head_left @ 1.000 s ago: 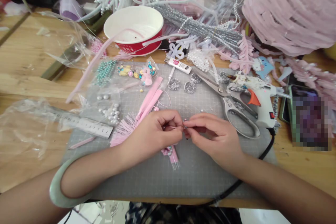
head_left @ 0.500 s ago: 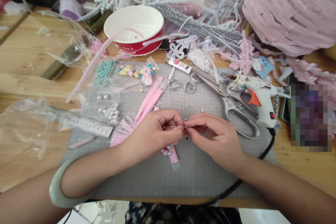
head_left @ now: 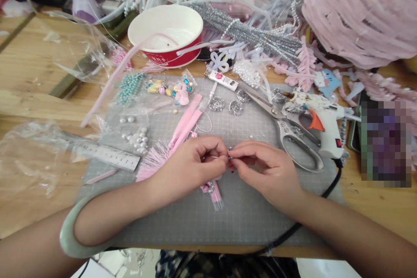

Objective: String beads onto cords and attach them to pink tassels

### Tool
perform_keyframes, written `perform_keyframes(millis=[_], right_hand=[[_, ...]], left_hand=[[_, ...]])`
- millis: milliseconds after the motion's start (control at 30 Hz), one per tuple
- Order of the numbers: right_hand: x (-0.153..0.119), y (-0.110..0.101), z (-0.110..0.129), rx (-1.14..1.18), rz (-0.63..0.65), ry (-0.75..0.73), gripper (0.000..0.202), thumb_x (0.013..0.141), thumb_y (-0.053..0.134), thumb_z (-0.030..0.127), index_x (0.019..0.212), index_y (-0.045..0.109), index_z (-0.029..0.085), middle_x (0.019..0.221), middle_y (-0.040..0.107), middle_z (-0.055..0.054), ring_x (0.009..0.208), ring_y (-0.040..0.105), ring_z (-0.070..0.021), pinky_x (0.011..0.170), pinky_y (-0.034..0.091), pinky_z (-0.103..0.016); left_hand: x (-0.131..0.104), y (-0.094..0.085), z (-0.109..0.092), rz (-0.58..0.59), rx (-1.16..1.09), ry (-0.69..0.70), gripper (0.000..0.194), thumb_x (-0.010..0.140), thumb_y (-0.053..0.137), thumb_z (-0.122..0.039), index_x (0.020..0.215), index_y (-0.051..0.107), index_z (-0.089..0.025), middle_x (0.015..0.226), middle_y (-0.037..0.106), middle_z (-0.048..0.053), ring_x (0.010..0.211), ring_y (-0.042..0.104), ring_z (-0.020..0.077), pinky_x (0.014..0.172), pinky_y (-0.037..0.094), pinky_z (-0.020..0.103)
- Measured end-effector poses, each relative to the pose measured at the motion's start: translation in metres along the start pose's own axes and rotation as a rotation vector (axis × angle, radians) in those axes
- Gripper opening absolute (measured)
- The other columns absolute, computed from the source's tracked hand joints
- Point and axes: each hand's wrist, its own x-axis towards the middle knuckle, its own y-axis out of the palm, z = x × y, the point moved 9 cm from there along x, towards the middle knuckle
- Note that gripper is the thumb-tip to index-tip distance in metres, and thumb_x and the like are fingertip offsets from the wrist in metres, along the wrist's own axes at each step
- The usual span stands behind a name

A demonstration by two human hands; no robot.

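My left hand (head_left: pixel 203 156) and my right hand (head_left: pixel 265 167) meet tip to tip above the grey cutting mat (head_left: pixel 182 226). In my left fingers a thin pale strand, like a thread, is pinched. Between my right thumb and forefinger sits a tiny dark, shiny bead (head_left: pixel 230 157), touching my left fingertips. Whether the strand runs through the bead I cannot tell. Under my left hand lies a pink piece with beads (head_left: pixel 207 187) and clear prongs, partly hidden. A pink tassel (head_left: pixel 153 163) with ribbon strips (head_left: pixel 187 124) lies beside my left wrist.
Scissors (head_left: pixel 283 126) and a white glue gun (head_left: pixel 329 132) with a black cord lie at right. A steel ruler (head_left: pixel 104 154), loose pearls (head_left: pixel 138 139) and teal beads (head_left: pixel 130 89) are at left. Behind stand a red-and-white bowl (head_left: pixel 172 56) and silver glitter stems (head_left: pixel 247 30).
Both hands keep the same pinch at the same spot. The view has shifted very slightly; nothing else visibly differs.
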Motion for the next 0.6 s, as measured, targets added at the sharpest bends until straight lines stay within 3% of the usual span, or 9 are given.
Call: perform_keyframes(millis=[200, 600], right_hand=[[-0.0008, 0.0006, -0.0057, 0.047, -0.004, 0.041, 0.015, 0.073, 0.058, 0.010, 0.080, 0.067, 0.020, 0.078, 0.068, -0.003, 0.068, 0.064, -0.0130, 0.060, 0.054, -0.025], [0.0003, -0.0024, -0.0019, 0.018, -0.034, 0.003, 0.017, 0.071, 0.060, 0.009, 0.080, 0.069, 0.021, 0.077, 0.070, -0.003, 0.069, 0.065, -0.0137, 0.061, 0.054, -0.025]], left_hand=[[-0.0007, 0.0005, 0.0014, 0.010, -0.012, -0.024, 0.011, 0.075, 0.051, -0.025, 0.068, 0.051, -0.016, 0.053, 0.047, -0.005, 0.047, 0.049, 0.0081, 0.044, 0.038, 0.017], [0.0012, 0.0012, 0.0007, 0.024, -0.010, 0.028, 0.011, 0.074, 0.051, -0.022, 0.066, 0.051, -0.016, 0.053, 0.043, -0.006, 0.047, 0.038, 0.0060, 0.044, 0.029, 0.017]])
